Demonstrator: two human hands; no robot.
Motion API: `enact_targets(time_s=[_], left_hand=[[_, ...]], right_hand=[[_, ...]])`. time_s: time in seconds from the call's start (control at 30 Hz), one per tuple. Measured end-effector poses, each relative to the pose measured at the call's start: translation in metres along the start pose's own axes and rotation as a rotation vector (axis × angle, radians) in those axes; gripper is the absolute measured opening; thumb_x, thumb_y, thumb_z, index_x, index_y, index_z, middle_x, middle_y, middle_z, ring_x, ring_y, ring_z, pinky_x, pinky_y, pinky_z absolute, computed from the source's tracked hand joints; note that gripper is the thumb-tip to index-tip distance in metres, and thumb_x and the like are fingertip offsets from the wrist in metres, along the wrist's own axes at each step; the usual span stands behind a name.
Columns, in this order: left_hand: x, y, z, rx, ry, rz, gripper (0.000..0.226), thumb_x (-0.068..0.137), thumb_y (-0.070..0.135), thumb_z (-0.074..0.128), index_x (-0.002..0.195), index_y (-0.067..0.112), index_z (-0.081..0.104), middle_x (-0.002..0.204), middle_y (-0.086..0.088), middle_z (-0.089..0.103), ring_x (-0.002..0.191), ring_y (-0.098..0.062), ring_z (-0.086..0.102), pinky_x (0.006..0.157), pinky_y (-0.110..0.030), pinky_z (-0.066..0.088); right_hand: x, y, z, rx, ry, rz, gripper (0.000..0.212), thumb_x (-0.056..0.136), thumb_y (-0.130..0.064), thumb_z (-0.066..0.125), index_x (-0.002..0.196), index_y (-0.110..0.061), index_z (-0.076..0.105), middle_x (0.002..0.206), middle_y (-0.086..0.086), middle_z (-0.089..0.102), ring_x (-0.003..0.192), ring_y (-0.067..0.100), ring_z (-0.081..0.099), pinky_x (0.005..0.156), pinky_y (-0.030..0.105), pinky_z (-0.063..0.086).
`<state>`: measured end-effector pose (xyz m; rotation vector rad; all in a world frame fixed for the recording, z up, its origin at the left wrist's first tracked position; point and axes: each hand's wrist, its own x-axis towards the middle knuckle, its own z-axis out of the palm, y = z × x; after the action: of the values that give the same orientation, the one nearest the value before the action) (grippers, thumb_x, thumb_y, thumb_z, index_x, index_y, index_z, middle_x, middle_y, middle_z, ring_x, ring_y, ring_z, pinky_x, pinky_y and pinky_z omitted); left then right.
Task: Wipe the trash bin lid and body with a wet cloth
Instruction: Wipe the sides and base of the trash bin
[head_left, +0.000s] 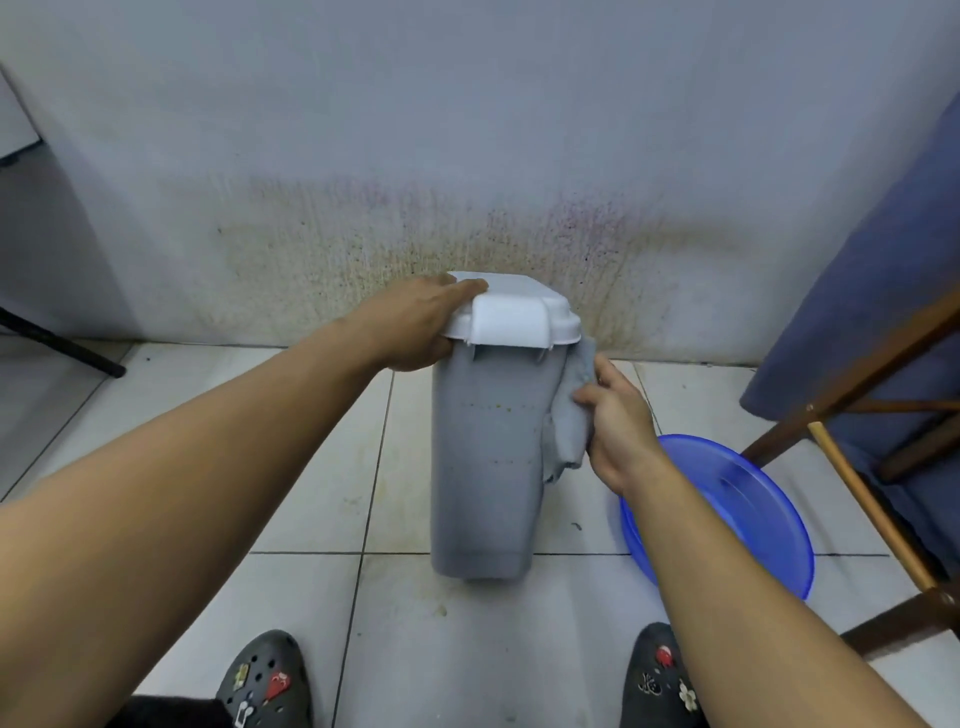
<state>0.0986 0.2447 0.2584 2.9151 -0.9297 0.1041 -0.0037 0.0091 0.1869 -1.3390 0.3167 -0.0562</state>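
Observation:
A tall grey trash bin with a white lid stands on the tiled floor in front of a stained wall. My left hand grips the lid's left edge, fingers over the top and thumb under the rim. My right hand holds a grey cloth pressed against the bin's upper right side, just below the lid. The cloth hangs down along the bin's side. The bin's far side is hidden.
A blue plastic basin sits on the floor right of the bin. A wooden chair frame with blue fabric stands at far right. A dark leg slants at left. My two dark clogs are at the bottom.

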Motion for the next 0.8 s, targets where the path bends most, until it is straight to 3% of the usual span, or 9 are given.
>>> enact_targets(time_s=[0.17,0.33,0.47,0.53,0.67,0.8], left_hand=[[0.017,-0.012,-0.009,-0.037,-0.033,-0.031,0.08,0.091,0.024,0.069,0.16,0.033,0.03,0.138,-0.012,0.058,0.117,-0.034,0.059,0.087,-0.039,0.045],[0.017,-0.013,-0.016,-0.184,-0.157,0.001,0.099,0.086,0.039,0.075,0.163,0.043,0.013,0.153,-0.009,0.042,0.129,-0.034,0.053,0.107,-0.049,0.046],[0.02,-0.002,-0.01,-0.241,-0.083,-0.023,0.085,0.084,0.06,0.06,0.16,0.038,0.028,0.149,-0.009,0.05,0.131,-0.033,0.052,0.109,-0.047,0.044],[0.022,0.001,-0.012,-0.239,-0.073,-0.024,0.083,0.081,0.055,0.053,0.159,0.036,0.032,0.146,-0.011,0.055,0.129,-0.033,0.053,0.107,-0.045,0.044],[0.029,0.001,-0.02,-0.193,-0.095,0.018,0.076,0.093,0.04,0.064,0.161,0.031,0.033,0.151,-0.01,0.056,0.131,-0.034,0.054,0.108,-0.042,0.042],[0.039,-0.003,-0.021,-0.207,-0.118,0.027,0.072,0.097,0.032,0.064,0.162,0.033,0.032,0.156,-0.009,0.052,0.135,-0.035,0.051,0.11,-0.042,0.039]], right_hand=[[0.009,0.009,0.003,-0.232,0.066,-0.09,0.061,0.092,0.004,0.053,0.147,-0.024,0.048,0.134,-0.011,0.062,0.118,0.01,0.062,0.105,0.04,0.049],[0.012,0.012,0.01,-0.375,0.089,-0.159,0.061,0.095,-0.003,0.056,0.15,-0.025,0.043,0.142,-0.013,0.054,0.125,0.007,0.056,0.11,0.038,0.045],[0.01,0.016,0.011,-0.522,0.073,-0.222,0.062,0.096,-0.008,0.055,0.152,-0.03,0.039,0.146,-0.009,0.048,0.132,0.009,0.048,0.114,0.036,0.038],[0.008,0.016,0.009,-0.6,0.053,-0.295,0.062,0.096,-0.005,0.055,0.152,-0.028,0.039,0.141,-0.008,0.047,0.131,0.009,0.046,0.115,0.027,0.034],[0.01,0.012,0.012,-0.797,0.057,-0.555,0.061,0.093,0.004,0.054,0.147,-0.022,0.048,0.139,-0.001,0.047,0.127,0.012,0.047,0.106,0.007,0.029],[0.02,0.009,0.012,-1.0,0.053,-0.66,0.063,0.09,0.002,0.055,0.148,-0.024,0.047,0.148,0.0,0.042,0.13,0.024,0.044,0.109,0.025,0.034]])
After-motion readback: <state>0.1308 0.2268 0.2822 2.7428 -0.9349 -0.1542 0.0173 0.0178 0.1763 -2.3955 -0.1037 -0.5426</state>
